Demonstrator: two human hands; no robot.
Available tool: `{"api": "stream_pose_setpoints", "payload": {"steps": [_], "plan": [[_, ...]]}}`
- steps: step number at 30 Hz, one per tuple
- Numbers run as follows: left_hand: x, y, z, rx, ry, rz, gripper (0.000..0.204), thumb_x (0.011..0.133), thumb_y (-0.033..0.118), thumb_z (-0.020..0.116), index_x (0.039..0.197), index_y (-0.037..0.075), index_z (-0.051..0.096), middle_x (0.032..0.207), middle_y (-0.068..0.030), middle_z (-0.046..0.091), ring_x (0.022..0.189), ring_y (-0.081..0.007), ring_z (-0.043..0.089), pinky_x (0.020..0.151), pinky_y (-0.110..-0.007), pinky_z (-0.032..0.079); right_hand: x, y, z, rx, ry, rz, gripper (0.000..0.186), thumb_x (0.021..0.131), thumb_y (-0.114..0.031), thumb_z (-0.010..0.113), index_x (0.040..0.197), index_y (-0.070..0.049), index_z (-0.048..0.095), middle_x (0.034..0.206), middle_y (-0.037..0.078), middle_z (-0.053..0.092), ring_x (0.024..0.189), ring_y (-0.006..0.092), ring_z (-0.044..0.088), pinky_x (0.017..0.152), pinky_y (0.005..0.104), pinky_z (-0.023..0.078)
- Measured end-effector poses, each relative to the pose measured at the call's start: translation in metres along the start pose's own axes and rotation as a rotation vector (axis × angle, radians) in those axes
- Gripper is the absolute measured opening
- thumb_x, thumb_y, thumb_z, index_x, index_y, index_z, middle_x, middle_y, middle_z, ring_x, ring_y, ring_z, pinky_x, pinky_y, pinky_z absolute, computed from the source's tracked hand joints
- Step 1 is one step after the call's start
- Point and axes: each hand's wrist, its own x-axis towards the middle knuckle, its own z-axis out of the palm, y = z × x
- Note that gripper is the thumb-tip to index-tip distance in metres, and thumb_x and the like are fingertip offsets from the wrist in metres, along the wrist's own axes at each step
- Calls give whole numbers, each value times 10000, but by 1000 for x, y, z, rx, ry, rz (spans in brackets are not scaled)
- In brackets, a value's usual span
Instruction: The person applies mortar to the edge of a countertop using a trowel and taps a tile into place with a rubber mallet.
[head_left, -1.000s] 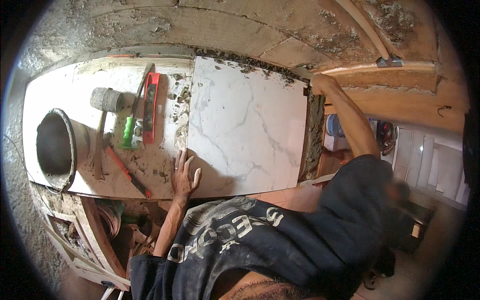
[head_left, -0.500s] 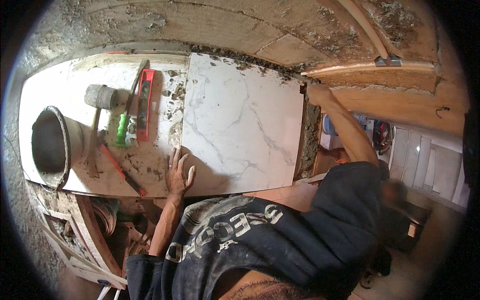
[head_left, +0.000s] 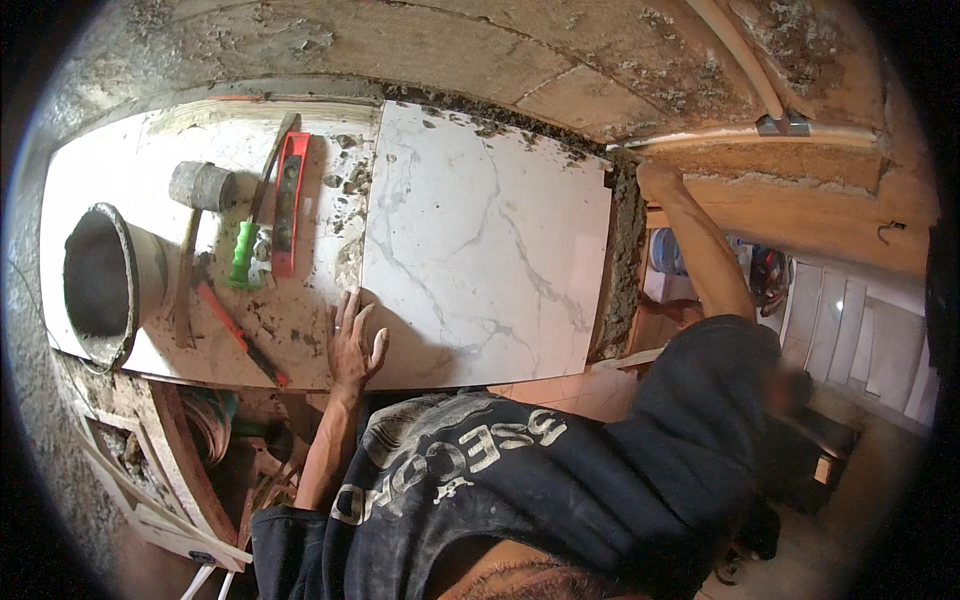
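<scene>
**Both Hands on the Marble Tile**

While I leaned over the desk (head_left: pixel 300 345), my left hand (head_left: pixel 352 345) lay flat with fingers spread, its grip released, on the near left corner of the white marble-veined tile (head_left: pixel 480 240). My right hand (head_left: pixel 655 178) reached to the tile's far right corner by the mortar edge (head_left: pixel 625 260); whether that grip was clenched I could not tell. Left of the tile lay a red spirit level (head_left: pixel 288 205), a green-handled tool (head_left: pixel 241 255), a rubber mallet (head_left: pixel 200 188) and, further left, a grey bucket (head_left: pixel 105 285).
</scene>
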Motion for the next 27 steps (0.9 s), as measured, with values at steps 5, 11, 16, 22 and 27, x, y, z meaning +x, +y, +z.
{"api": "stream_pose_setpoints", "payload": {"steps": [5,11,16,22,27], "plan": [[1,-3,1,-14,-12,4,406,845,276,607,1183,56,562,1429,-148,399,1354,-324,322,1124,-477,211,54,9,75,-75,10,-12,287,766,-64,616,1021,61,656,1056,215,661,938,321,669,708,432,550],[-2,-5,4,-36,-22,-14,417,847,283,603,1198,66,551,1427,-156,397,1354,-332,319,1123,-483,208,52,4,56,52,-48,88,273,710,-79,606,935,60,678,1000,222,671,881,328,673,693,450,540],[-2,-4,1,24,-16,8,418,848,286,601,1200,66,554,1439,-151,388,1356,-331,318,1121,-483,210,21,12,38,347,31,102,283,696,-88,596,912,81,665,951,270,655,863,360,668,683,458,522],[-1,-3,2,46,-21,25,414,854,286,597,1198,59,554,1448,-149,378,1357,-322,318,1125,-474,207,29,4,70,488,153,92,222,644,-43,558,779,111,644,816,326,608,757,399,653,610,476,484],[0,-1,-1,56,-30,4,414,855,287,596,1196,57,554,1446,-150,381,1359,-316,317,1128,-467,199,8,-14,32,383,44,86,233,645,-32,576,807,121,643,840,335,612,824,415,658,591,483,492]]}}
